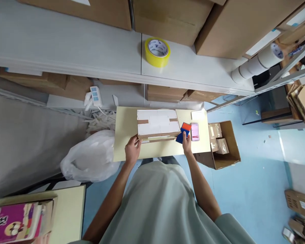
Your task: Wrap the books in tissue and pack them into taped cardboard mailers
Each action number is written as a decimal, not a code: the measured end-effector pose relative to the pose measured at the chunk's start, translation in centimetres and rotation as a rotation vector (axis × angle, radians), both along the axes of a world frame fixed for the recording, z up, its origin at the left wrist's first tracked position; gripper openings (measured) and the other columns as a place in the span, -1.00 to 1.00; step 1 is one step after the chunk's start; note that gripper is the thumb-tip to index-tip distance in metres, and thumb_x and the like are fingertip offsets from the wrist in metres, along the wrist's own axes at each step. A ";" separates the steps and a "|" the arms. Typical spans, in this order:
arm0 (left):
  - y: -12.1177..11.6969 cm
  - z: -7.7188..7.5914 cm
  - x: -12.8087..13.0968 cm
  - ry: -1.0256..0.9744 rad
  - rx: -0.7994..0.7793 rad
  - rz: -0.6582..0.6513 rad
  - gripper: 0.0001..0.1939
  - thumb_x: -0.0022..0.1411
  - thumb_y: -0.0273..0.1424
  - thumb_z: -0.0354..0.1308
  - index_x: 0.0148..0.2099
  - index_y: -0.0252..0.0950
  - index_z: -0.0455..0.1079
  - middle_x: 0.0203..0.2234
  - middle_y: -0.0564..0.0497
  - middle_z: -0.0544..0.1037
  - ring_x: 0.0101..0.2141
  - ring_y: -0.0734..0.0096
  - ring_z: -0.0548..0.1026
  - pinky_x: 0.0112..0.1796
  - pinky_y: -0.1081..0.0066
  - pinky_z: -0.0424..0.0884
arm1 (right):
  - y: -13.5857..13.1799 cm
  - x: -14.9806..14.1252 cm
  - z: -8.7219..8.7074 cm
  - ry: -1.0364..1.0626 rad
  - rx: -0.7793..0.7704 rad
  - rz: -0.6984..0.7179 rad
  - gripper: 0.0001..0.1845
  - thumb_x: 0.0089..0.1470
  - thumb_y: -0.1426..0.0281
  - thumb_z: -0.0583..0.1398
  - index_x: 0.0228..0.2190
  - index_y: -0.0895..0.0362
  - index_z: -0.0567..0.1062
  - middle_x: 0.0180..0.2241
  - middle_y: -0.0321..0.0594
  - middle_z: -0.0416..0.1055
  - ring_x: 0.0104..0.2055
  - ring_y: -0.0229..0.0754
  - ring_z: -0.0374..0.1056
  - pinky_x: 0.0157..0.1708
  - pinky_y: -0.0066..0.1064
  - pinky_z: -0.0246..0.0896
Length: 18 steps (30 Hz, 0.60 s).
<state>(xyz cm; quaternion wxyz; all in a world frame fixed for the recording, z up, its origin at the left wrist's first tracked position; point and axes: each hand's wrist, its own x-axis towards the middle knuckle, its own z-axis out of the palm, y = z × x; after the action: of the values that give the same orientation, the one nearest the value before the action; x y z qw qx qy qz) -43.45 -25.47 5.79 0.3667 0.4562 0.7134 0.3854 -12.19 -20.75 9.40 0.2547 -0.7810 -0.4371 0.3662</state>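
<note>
A flat cardboard box [157,123] covered with white labels lies on a small pale yellow table [127,125]. My left hand [132,148] rests against the box's near left corner, fingers curled on its edge. My right hand [186,144] grips a blue and orange tool [183,132], probably a tape dispenser, held at the box's near right corner. A pink phone [195,131] lies on the table just right of that tool.
A yellow tape roll [157,51] sits on the grey shelf [66,44] among large cartons. An open carton [222,144] with small boxes stands right of the table, and a white plastic bag [91,157] lies left. White tape rolls [259,62] stick out at right.
</note>
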 end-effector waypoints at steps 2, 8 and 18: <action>-1.1 -0.9 0.3 -0.009 -0.014 0.001 -0.65 0.32 -0.44 0.28 0.14 -0.20 0.54 0.09 -0.15 0.68 -0.02 0.14 0.71 0.05 0.22 0.65 | -1.4 0.4 -0.6 0.117 -0.011 -0.068 -0.20 0.23 -0.42 -0.16 -0.24 0.06 0.32 -0.32 -0.03 0.58 -0.27 -0.07 0.55 -0.26 -0.30 0.51; -2.3 -2.2 0.7 0.072 -0.103 0.003 -0.57 0.27 -0.48 0.19 0.18 -0.25 0.54 0.03 -0.19 0.71 -0.02 0.08 0.71 0.03 0.18 0.65 | -5.7 3.8 -0.8 0.323 0.025 -0.201 -0.24 0.15 -0.38 0.18 -0.19 0.10 0.36 -0.35 -0.03 0.64 -0.31 -0.03 0.63 -0.25 -0.25 0.57; 2.4 2.4 6.7 0.441 0.235 0.018 -0.43 0.53 -0.32 -0.04 0.48 -0.29 0.29 0.44 -0.27 0.37 0.48 0.02 0.25 0.46 -0.03 0.20 | -8.2 11.2 0.0 0.320 0.006 0.060 -0.31 0.17 -0.30 0.25 -0.15 0.07 0.38 -0.40 -0.20 0.61 -0.40 -0.08 0.56 -0.38 -0.33 0.46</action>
<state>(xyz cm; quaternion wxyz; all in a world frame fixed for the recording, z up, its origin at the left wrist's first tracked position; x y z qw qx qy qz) -36.75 -23.09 8.20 0.1431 0.5624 0.7304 0.3601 -0.96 -28.93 9.45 0.3124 -0.6986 -0.4152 0.4919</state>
